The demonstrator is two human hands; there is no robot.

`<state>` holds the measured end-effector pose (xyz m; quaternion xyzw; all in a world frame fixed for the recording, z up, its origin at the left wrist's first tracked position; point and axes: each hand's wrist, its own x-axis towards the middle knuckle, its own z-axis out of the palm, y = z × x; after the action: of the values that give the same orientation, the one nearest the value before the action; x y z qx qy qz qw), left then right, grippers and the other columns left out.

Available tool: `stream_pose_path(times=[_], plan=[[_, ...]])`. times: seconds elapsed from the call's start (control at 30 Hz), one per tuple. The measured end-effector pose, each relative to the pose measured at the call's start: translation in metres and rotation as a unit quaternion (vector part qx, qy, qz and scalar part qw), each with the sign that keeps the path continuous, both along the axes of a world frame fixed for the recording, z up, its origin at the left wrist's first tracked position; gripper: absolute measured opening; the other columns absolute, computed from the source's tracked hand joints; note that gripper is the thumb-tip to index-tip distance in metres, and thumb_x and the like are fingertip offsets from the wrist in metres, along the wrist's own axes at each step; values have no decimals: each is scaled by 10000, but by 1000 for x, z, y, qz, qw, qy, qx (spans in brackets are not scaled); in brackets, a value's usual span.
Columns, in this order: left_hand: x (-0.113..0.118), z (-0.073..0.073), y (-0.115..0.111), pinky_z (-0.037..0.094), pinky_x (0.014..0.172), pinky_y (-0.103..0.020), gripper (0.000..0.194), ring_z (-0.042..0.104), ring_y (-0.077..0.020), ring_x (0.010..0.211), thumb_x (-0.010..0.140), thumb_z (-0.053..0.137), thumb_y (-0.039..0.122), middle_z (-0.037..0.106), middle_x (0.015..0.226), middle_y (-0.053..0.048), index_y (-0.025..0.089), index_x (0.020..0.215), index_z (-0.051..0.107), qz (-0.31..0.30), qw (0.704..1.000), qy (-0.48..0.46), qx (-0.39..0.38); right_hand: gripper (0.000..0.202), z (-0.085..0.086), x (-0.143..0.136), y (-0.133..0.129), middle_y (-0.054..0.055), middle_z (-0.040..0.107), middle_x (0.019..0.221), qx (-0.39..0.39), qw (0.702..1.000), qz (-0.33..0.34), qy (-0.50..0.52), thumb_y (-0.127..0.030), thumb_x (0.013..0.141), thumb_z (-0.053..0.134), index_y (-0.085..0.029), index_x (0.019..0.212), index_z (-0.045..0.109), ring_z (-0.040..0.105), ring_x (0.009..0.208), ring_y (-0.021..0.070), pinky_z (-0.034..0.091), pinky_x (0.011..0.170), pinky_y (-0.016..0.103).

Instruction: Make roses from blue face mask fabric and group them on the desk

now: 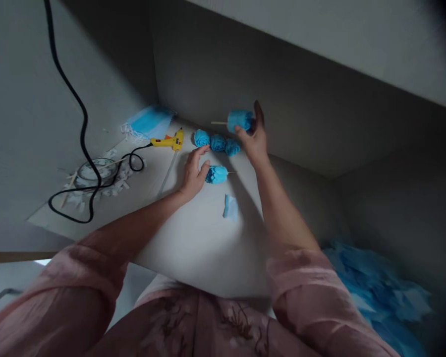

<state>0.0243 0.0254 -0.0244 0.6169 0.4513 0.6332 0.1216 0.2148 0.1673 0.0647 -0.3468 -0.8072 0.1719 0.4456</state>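
My right hand [256, 144] is raised above the table and closed around a blue flower [238, 120] made of mask-like material. A thin pale stick points left from the flower. My left hand [195, 173] rests lower, its thumb and fingers apart. Beside its thumb lies a second blue flower [217, 174] with a thin stick pointing right; whether they touch, I cannot tell. Three rolled blue rosettes [218, 143] sit in a row just past my left fingertips. Nearer to me is a small blue and white scrap [230, 207].
A yellow glue gun [169, 141] lies to the left, its black cord [83, 119] looping over a round dish [96, 170] and paper scraps [121, 186]. Flat blue masks [148, 123] lie at the back left corner. Blue material [382, 282] is heaped at lower right. Walls enclose the table.
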Motion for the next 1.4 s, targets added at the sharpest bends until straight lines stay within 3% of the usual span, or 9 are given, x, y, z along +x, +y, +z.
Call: stream_pose_path(times=[0.17, 0.23, 0.33, 0.43, 0.6, 0.73, 0.83, 0.97, 1.4], plan=[[-17, 11, 3, 398, 1248, -474, 603, 502, -305, 1507, 1005, 617, 376, 559, 1598, -155, 243, 1566, 441, 49, 992, 95, 61, 975, 22, -3, -98, 126, 329, 1787, 21, 994, 23, -103, -566, 937, 663, -215, 1726, 208, 378, 1632, 340, 393, 1302, 474], [-20, 12, 5, 402, 1246, -478, 582, 531, -316, 1478, 949, 671, 330, 592, 1568, -148, 228, 1504, 529, 58, 989, 121, 58, 984, 27, -7, -125, 117, 443, 1725, 30, 989, 26, -145, -531, 935, 658, -240, 1734, 163, 490, 1555, 356, 395, 1288, 539], [-22, 10, 9, 492, 1139, -478, 298, 668, -314, 1268, 890, 685, 269, 751, 1288, -124, 202, 1179, 714, 47, 987, 149, 24, 959, 29, -13, -146, 121, 622, 1549, 47, 984, 33, -169, -460, 940, 644, -216, 1731, 159, 592, 1450, 356, 378, 1278, 581], [-25, 8, 12, 554, 1006, -450, 89, 732, -284, 1043, 891, 674, 294, 790, 999, -89, 216, 902, 716, 8, 990, 138, 18, 947, 30, -16, -154, 121, 683, 1451, 58, 987, 54, -141, -493, 955, 648, -202, 1728, 186, 616, 1410, 351, 382, 1275, 568], [-30, 11, 11, 581, 914, -430, 138, 741, -272, 992, 893, 706, 369, 792, 990, -63, 242, 938, 733, 14, 994, 96, 55, 826, 42, -4, -158, 130, 671, 1495, 7, 994, 94, -50, -673, 1013, 565, -242, 1687, 362, 655, 1361, 294, 502, 1199, 467], [-31, 15, 7, 583, 902, -434, 118, 734, -273, 965, 873, 727, 331, 756, 926, -60, 216, 878, 699, 30, 994, 94, 51, 529, 49, 8, -156, 92, 789, 1275, -2, 999, 25, -30, -613, 1075, 498, -253, 1407, 700, 733, 1191, 257, 548, 1119, 464], [-32, 16, 6, 568, 902, -430, 128, 714, -267, 960, 894, 716, 329, 742, 921, -68, 216, 850, 674, 31, 991, 119, 46, 379, 49, 10, -156, 71, 827, 1104, 2, 998, -1, -57, -518, 1063, 577, -240, 1171, 811, 757, 1037, 233, 558, 1055, 440], [-33, 18, 5, 541, 896, -423, 189, 689, -270, 969, 942, 679, 376, 724, 923, -76, 227, 832, 645, 16, 988, 146, 42, 286, 50, 9, -159, 58, 827, 980, -3, 996, 8, -85, -428, 1031, 644, -217, 1031, 838, 745, 917, 209, 560, 941, 375], [-34, 20, 4, 511, 895, -450, 230, 670, -281, 958, 939, 612, 379, 704, 900, -65, 244, 758, 569, 31, 978, 201, 45, 296, 58, 9, -167, 56, 836, 1009, -66, 989, -13, -133, -320, 993, 641, -198, 1178, 836, 747, 939, 215, 553, 888, 336]])
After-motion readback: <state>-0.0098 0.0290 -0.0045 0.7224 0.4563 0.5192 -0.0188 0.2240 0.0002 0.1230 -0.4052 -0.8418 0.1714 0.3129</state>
